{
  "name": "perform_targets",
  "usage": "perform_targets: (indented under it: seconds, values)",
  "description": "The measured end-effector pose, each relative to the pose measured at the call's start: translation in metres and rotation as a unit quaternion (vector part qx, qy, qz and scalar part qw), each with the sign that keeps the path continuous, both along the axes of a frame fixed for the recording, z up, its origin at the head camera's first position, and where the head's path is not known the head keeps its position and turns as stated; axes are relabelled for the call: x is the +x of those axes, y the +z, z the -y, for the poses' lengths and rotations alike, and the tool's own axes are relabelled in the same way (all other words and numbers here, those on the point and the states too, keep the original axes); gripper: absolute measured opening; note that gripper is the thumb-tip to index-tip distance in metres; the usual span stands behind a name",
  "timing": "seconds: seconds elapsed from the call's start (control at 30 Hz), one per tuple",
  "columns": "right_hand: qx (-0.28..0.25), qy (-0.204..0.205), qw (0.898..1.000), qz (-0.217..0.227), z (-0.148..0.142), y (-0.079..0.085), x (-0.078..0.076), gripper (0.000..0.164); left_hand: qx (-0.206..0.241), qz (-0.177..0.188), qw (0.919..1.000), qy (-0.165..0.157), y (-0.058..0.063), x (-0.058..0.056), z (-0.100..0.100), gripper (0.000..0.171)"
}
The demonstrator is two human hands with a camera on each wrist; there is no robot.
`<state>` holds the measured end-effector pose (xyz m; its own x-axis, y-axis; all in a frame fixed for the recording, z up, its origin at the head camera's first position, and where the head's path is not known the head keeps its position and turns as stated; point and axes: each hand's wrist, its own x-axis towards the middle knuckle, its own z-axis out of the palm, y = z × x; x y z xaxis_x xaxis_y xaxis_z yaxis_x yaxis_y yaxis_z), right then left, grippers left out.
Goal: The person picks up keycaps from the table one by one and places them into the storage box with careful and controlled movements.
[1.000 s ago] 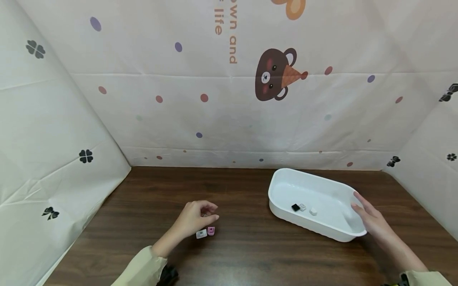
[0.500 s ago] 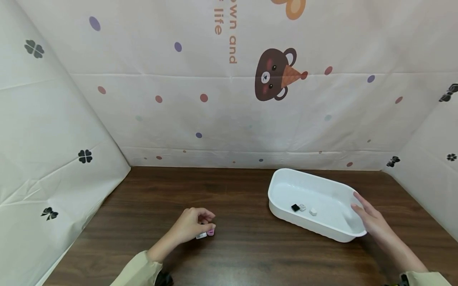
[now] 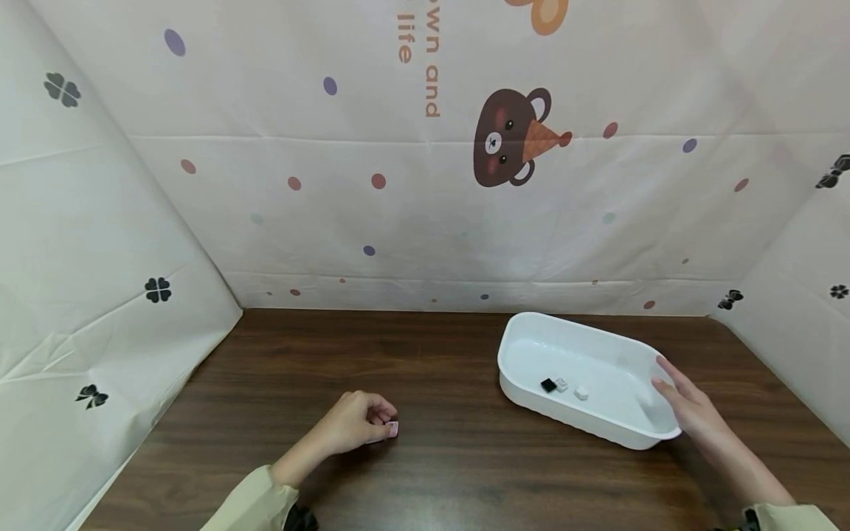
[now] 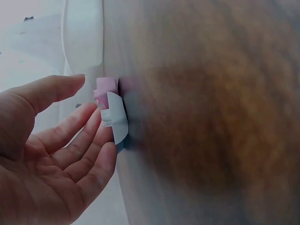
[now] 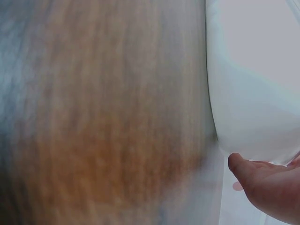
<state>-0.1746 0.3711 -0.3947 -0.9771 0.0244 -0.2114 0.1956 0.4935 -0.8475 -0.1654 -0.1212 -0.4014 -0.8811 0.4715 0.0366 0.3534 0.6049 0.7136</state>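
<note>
In the left wrist view, a pink keycap-like piece [image 4: 107, 88] and a white one [image 4: 118, 117] with a pale stem stand on the table beside the fingertips of my left hand [image 4: 61, 145]. Its thumb is apart from the fingers, with a gap to the pink piece. From the head view, my left hand [image 3: 355, 424] mostly covers the white piece, and the pink one shows past the thumb. At the right, my right hand [image 3: 693, 409] touches the end of a white plastic tray [image 3: 598, 435] with extended fingers; some fingers are hidden.
Inside the tray lie a small black piece [image 3: 547, 385] and two small white pieces [image 3: 561, 384]. Brown wood-grain tabletop [image 3: 451, 472] runs between the hands. Printed white cloth [image 3: 425, 214] hangs at the back and both sides.
My left hand has come down and slightly toward me, over the two small pieces, hiding most of the white one. The pink piece looks turned. My right hand and the tray have stayed put.
</note>
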Motion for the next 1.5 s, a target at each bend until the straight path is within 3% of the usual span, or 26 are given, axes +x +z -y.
perform_targets:
  seconds: [0.47, 0.8, 1.0, 1.23, 1.5]
  values:
    - [0.0, 0.0, 1.0, 0.012, 0.0008, 0.0021, -0.0006, 0.068, -0.037, -0.023, 0.999, -0.013, -0.004, -0.0033, -0.0021, 0.012]
    - [-0.009, 0.003, 1.0, 0.004, 0.0, 0.0017, -0.0003, 0.067, -0.05, -0.016, 0.9985, -0.018, -0.0031, -0.0035, -0.0041, 0.009]
    - [-0.004, 0.006, 1.0, 0.004, 0.0004, 0.0006, -0.0002, 0.067, -0.049, -0.019, 0.9984, -0.022, -0.0019, -0.0007, -0.0052, 0.005]
    - [-0.003, 0.004, 1.0, 0.007, 0.0004, 0.0007, -0.0005, 0.067, -0.028, 0.004, 0.9994, -0.02, -0.0015, 0.0011, -0.004, 0.007]
    - [0.003, -0.001, 1.0, 0.009, 0.0004, 0.0009, -0.0012, 0.069, -0.024, -0.017, 0.9995, -0.01, 0.0038, 0.0012, -0.0034, 0.006]
